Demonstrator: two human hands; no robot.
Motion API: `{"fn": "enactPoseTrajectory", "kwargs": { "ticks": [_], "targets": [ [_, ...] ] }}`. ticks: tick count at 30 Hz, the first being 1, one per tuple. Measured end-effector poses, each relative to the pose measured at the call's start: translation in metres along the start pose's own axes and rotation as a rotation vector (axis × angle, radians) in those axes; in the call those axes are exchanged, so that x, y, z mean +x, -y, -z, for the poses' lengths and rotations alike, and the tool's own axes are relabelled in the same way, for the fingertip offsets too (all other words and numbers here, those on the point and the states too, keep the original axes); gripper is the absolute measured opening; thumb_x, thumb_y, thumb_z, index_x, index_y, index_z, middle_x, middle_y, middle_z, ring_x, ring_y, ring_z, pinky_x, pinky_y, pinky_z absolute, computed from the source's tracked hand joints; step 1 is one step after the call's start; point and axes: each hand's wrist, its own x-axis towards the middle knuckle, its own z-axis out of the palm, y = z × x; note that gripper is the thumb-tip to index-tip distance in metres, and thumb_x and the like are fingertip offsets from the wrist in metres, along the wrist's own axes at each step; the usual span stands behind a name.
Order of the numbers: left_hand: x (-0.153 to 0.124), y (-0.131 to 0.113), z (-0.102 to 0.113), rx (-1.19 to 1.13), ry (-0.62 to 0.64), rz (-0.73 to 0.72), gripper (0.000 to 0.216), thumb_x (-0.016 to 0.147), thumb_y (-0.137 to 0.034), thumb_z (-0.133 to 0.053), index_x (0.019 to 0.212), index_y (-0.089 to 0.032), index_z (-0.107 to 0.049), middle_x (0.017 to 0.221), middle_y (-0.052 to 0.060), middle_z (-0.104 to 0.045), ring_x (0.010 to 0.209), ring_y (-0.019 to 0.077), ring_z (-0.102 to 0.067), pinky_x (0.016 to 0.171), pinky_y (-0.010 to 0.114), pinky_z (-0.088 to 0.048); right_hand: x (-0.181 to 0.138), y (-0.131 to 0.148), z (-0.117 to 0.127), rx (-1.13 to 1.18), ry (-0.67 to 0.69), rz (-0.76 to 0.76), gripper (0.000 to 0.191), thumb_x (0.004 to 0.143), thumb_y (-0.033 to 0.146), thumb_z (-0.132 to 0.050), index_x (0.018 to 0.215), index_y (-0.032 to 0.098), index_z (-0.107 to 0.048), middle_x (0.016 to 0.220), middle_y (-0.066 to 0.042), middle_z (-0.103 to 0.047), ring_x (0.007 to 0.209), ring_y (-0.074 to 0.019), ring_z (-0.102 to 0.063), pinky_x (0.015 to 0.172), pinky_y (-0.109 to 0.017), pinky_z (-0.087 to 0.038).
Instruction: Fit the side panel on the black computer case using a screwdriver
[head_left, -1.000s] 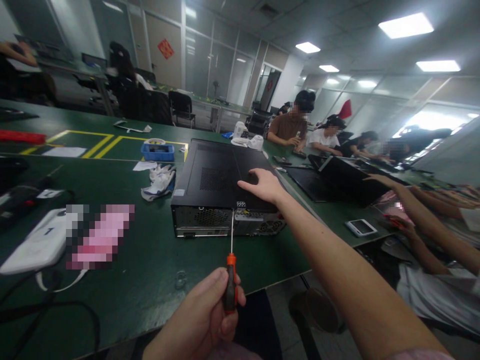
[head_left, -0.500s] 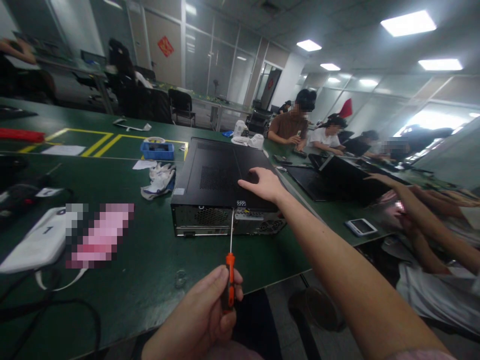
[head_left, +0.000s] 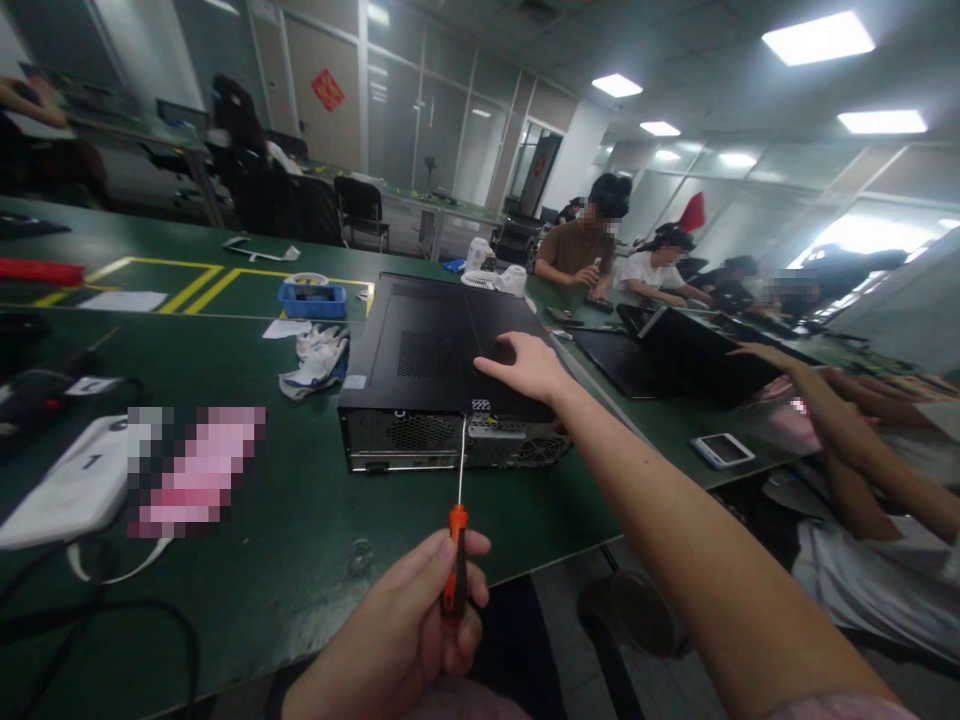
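Currently, left hand (head_left: 424, 600): bare, wrapped round the screwdriver (head_left: 454, 565) by its orange-and-black handle, thumb along the left side.
Screwdriver: shaft points away from the person and a bit up, tip at the upper edge of the case's rear panel, around mid-width. Too small to tell whether it sits in a screw.
Right hand (head_left: 529, 368): bare, grasping nothing; laid palm down on the case top near its right edge, fingers spread, thumb to the left.
Computer case (head_left: 439, 350): black, lying flat on the green bench (head_left: 277, 560) in front of the person, rear panel facing them. Vent patch on top, sticker at the near left corner. Rear shows a perforated grille on the left, a round fan grille (head_left: 546, 450) on the right.
Left of case: crumpled glove (head_left: 319, 360) just beside it; blue bin (head_left: 311, 307) beyond that, tape roll on the bin; white slab marked 1 (head_left: 71, 485) nearer the person.
Behind case: white plastic parts (head_left: 478, 258), shape unclear.
Right of case: white-edged phone (head_left: 723, 450) near the bench edge; co-worker's hand (head_left: 761, 353) at a tilted black panel (head_left: 697, 362).
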Motion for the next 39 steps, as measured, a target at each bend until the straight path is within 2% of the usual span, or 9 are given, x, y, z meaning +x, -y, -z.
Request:
{"fn": "enactPoseTrajectory", "kwargs": {
  "ticks": [5, 7, 14, 18, 24, 29, 39],
  "targets": [
    [0.0011, -0.002, 0.0043, -0.077, -0.014, 0.008, 0.036, 0.087, -0.048, -0.071, 0.102, -0.019, -0.057, 0.085, 0.0, -0.06, 0.051, 0.0017, -0.039, 0.05, 0.019, -0.023, -0.0004, 0.0005, 0.0008, 0.003, 0.003, -0.002, 0.079, 0.078, 0.081, -0.057, 0.128, 0.021, -0.067, 0.134, -0.013, -0.066, 0.125, -0.0371, -0.059, 0.106, -0.055, -0.045],
    [0.0014, -0.0033, 0.0055, -0.086, -0.028, 0.005, 0.034, 0.086, -0.045, -0.073, 0.098, -0.017, -0.058, 0.087, 0.0, -0.058, 0.055, 0.0017, -0.041, 0.051, 0.017, -0.023, -0.0005, 0.0002, 0.0008, 0.001, 0.003, 0.001, 0.079, 0.078, 0.081, -0.057, 0.128, 0.021, -0.067, 0.135, -0.013, -0.066, 0.125, -0.0367, -0.059, 0.107, -0.054, -0.045],
    [0.0014, -0.0031, 0.0043, -0.029, -0.067, 0.023, 0.029, 0.095, -0.044, -0.06, 0.102, -0.016, -0.063, 0.086, 0.002, -0.057, 0.063, 0.0082, -0.054, 0.05, 0.019, -0.031, -0.0006, 0.0001, 0.0003, 0.003, 0.004, 0.003, 0.079, 0.078, 0.081, -0.057, 0.128, 0.021, -0.067, 0.134, -0.013, -0.066, 0.124, -0.0371, -0.06, 0.106, -0.055, -0.045],
    [0.0023, -0.0032, 0.0036, -0.044, -0.07, 0.001, 0.031, 0.092, -0.043, -0.064, 0.106, -0.016, -0.064, 0.084, 0.002, -0.058, 0.063, 0.008, -0.052, 0.049, 0.018, -0.029, -0.0011, 0.0012, 0.0009, -0.002, 0.005, -0.002, 0.078, 0.079, 0.081, -0.057, 0.128, 0.021, -0.067, 0.134, -0.013, -0.067, 0.123, -0.0364, -0.061, 0.106, -0.054, -0.046],
    [0.0011, -0.0044, 0.0025, -0.072, -0.083, -0.046, 0.024, 0.093, -0.038, -0.065, 0.097, -0.015, -0.061, 0.09, 0.004, -0.06, 0.068, 0.0074, -0.05, 0.05, 0.017, -0.031, -0.0014, 0.0016, 0.0014, -0.002, 0.006, 0.0, 0.08, 0.079, 0.081, -0.057, 0.129, 0.019, -0.066, 0.136, -0.013, -0.065, 0.125, -0.0365, -0.059, 0.107, -0.053, -0.045],
    [0.0012, -0.0047, 0.0032, -0.093, -0.078, -0.052, 0.024, 0.089, -0.036, -0.071, 0.097, -0.015, -0.061, 0.094, 0.002, -0.059, 0.069, 0.0064, -0.051, 0.052, 0.017, -0.034, -0.0013, 0.0022, 0.0015, -0.001, 0.006, -0.001, 0.079, 0.079, 0.08, -0.057, 0.129, 0.019, -0.066, 0.135, -0.014, -0.066, 0.124, -0.0367, -0.059, 0.106, -0.053, -0.046],
    [0.0067, -0.003, 0.0017, -0.051, -0.138, -0.044, 0.025, 0.099, -0.033, -0.053, 0.105, -0.011, -0.064, 0.082, 0.004, -0.061, 0.065, 0.0099, -0.057, 0.05, 0.019, -0.041, -0.0008, 0.001, 0.0009, 0.004, 0.008, -0.002, 0.079, 0.079, 0.081, -0.057, 0.13, 0.021, -0.066, 0.135, -0.013, -0.066, 0.125, -0.0369, -0.06, 0.107, -0.054, -0.045]
  ]
}}
